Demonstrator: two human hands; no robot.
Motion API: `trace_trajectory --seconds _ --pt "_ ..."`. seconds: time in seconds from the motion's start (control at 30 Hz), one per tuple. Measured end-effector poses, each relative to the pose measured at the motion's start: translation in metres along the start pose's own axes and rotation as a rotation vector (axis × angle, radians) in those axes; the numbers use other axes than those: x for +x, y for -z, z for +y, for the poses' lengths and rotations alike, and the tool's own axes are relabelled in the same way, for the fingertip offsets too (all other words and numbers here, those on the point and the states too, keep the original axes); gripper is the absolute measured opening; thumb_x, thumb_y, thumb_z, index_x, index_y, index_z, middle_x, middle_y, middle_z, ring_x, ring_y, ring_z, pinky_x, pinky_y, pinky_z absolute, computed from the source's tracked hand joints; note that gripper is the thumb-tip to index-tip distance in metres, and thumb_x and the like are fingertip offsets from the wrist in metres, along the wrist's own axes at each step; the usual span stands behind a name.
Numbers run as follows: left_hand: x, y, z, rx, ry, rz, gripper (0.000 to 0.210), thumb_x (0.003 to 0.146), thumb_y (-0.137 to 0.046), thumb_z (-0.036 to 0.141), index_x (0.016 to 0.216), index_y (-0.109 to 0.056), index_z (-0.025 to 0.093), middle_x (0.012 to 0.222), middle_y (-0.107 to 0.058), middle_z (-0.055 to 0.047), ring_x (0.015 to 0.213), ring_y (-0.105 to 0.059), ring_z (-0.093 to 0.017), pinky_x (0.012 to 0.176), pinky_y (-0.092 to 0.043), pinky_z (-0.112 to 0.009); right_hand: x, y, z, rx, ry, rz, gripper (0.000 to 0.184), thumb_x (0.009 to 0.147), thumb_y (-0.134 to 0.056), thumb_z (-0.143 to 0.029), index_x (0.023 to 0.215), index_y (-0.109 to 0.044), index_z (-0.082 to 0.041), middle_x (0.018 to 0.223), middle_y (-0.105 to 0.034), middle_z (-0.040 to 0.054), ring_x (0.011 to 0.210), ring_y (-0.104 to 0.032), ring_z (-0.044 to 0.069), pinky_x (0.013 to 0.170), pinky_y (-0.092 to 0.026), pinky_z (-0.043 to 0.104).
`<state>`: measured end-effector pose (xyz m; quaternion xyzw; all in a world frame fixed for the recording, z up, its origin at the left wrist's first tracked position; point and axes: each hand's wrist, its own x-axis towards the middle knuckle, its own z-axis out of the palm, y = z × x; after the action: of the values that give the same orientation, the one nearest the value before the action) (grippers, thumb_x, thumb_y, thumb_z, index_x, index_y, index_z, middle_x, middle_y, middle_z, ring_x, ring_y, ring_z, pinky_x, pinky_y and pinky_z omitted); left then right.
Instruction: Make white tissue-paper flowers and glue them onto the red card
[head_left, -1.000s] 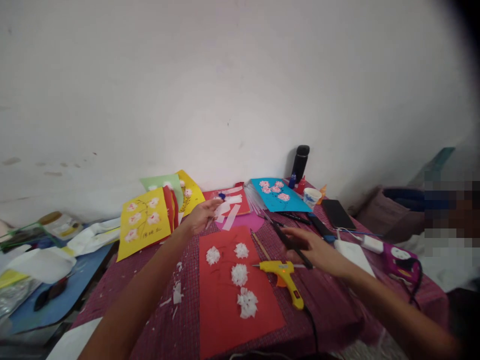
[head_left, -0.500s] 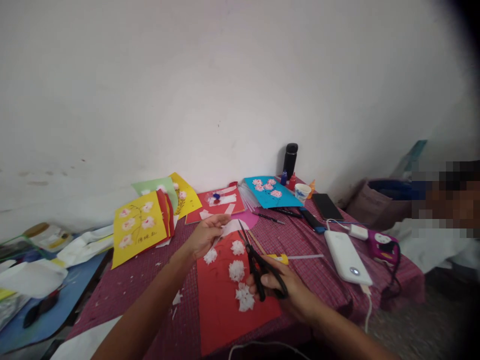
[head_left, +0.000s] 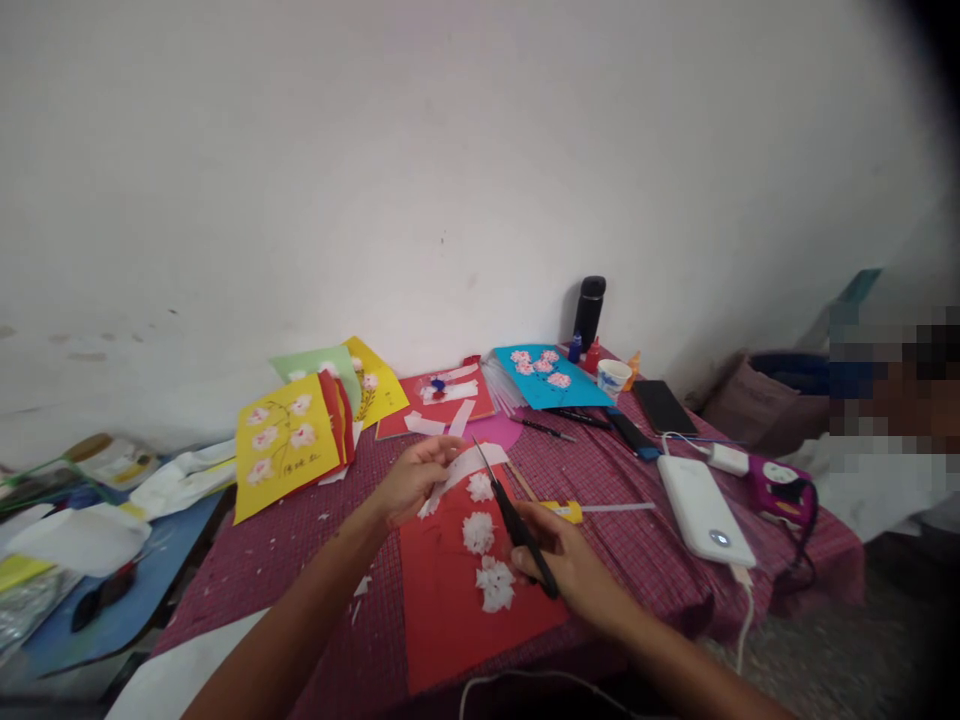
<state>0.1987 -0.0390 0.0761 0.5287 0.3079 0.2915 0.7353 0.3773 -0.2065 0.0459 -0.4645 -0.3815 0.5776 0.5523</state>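
My left hand (head_left: 416, 480) pinches a white paper strip (head_left: 474, 460) over the upper part of a red sheet (head_left: 450, 620). My right hand (head_left: 566, 560) grips black scissors (head_left: 521, 530), seen nearly edge-on, with their blades pointing up and left. The blades meet or overlap the strip near its right part; whether they cut into it I cannot tell. Several crumpled white paper flowers, one of them a lower flower (head_left: 495, 583), lie on the red sheet. Another flower is partly hidden under my left hand and the strip.
Flower cards, a yellow one (head_left: 281, 450) in front, stand at left. A blue card (head_left: 551, 378), paper cup (head_left: 613, 378), paint bottles and a black flask (head_left: 589, 312) are at the back. A white power bank (head_left: 706, 510) and power strip (head_left: 781, 490) lie right. A person sits at far right.
The scissors have turned from a spread, broadside view to nearly edge-on, and the blades have come closer together. The paper strip now reaches farther right across the blades. The view has shifted slightly.
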Motion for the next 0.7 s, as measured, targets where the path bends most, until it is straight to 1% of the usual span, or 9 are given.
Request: trace_trajectory --seconds 0.1,0.17,0.23,0.33,0.47,0.53,0.63,0.7 --pt "0.001 0.002 -0.005 0.012 0.008 -0.011 0.046 0.064 -0.077 0.014 0.109 -0.069 0.018 0.097 -0.070 -0.003 0.070 -0.062 -0.010 0.060 -0.044 -0.019 0.004 0.000 0.003 0.004 0.004 0.008 0.042 0.064 -0.081 -0.032 0.102 -0.067 -0.020 0.072 -0.054 -0.0048 0.060 -0.046 0.010 0.055 -0.039 0.023" --pt "0.004 0.006 -0.008 0.038 0.001 0.015 0.045 0.068 -0.083 0.023 0.110 -0.069 0.017 0.095 -0.068 -0.003 0.072 -0.061 -0.010 0.063 -0.044 -0.020 0.008 0.001 0.006 -0.002 0.004 0.007 0.043 0.065 -0.080 -0.032 0.104 -0.068 -0.020 0.070 -0.054 -0.0052 0.058 -0.044 0.010 0.054 -0.038 0.023" --pt "0.008 0.010 -0.012 0.071 -0.014 0.054 0.046 0.068 -0.086 0.028 0.109 -0.069 0.016 0.091 -0.067 -0.002 0.072 -0.060 -0.010 0.064 -0.043 -0.020 0.013 0.003 0.009 -0.014 0.011 0.012 0.046 0.066 -0.079 -0.032 0.109 -0.068 -0.020 0.068 -0.054 -0.0055 0.056 -0.044 0.009 0.052 -0.037 0.022" --pt "0.018 0.016 -0.014 0.114 -0.047 0.082 0.047 0.065 -0.088 0.030 0.106 -0.070 0.016 0.086 -0.065 0.000 0.071 -0.057 -0.009 0.064 -0.040 -0.020 0.022 0.005 0.006 -0.056 0.024 0.014 0.047 0.069 -0.078 -0.034 0.112 -0.068 -0.020 0.071 -0.058 -0.0039 0.057 -0.045 0.010 0.052 -0.038 0.022" --pt "0.032 0.023 -0.009 0.143 -0.092 0.094 0.045 0.065 -0.088 0.029 0.104 -0.070 0.015 0.080 -0.061 0.001 0.067 -0.053 -0.008 0.060 -0.035 -0.020 0.036 0.007 -0.008 -0.101 0.012 -0.010 0.047 0.069 -0.077 -0.037 0.112 -0.068 -0.019 0.076 -0.062 -0.0020 0.057 -0.046 0.010 0.051 -0.037 0.022" --pt "0.039 0.026 -0.005 0.156 -0.095 0.100 0.046 0.065 -0.087 0.029 0.104 -0.069 0.015 0.077 -0.060 0.002 0.064 -0.051 -0.007 0.059 -0.034 -0.020 0.044 0.007 -0.015 -0.104 0.008 -0.024 0.044 0.070 -0.075 -0.038 0.109 -0.068 -0.018 0.075 -0.061 -0.0021 0.056 -0.045 0.009 0.051 -0.036 0.022" --pt "0.048 0.030 0.000 0.158 -0.094 0.099 0.048 0.063 -0.087 0.031 0.104 -0.069 0.014 0.077 -0.059 0.002 0.065 -0.052 -0.008 0.060 -0.034 -0.021 0.055 0.008 -0.021 -0.120 -0.016 -0.029 0.038 0.070 -0.073 -0.036 0.103 -0.069 -0.018 0.068 -0.057 -0.0041 0.053 -0.043 0.008 0.049 -0.034 0.021" --pt "0.054 0.033 0.001 0.146 -0.089 0.105 0.049 0.062 -0.088 0.031 0.103 -0.069 0.014 0.078 -0.060 0.001 0.065 -0.052 -0.008 0.059 -0.034 -0.021 0.062 0.010 -0.022 -0.126 -0.040 -0.015 0.038 0.069 -0.073 -0.033 0.103 -0.069 -0.019 0.066 -0.056 -0.0051 0.050 -0.041 0.007 0.048 -0.033 0.021"
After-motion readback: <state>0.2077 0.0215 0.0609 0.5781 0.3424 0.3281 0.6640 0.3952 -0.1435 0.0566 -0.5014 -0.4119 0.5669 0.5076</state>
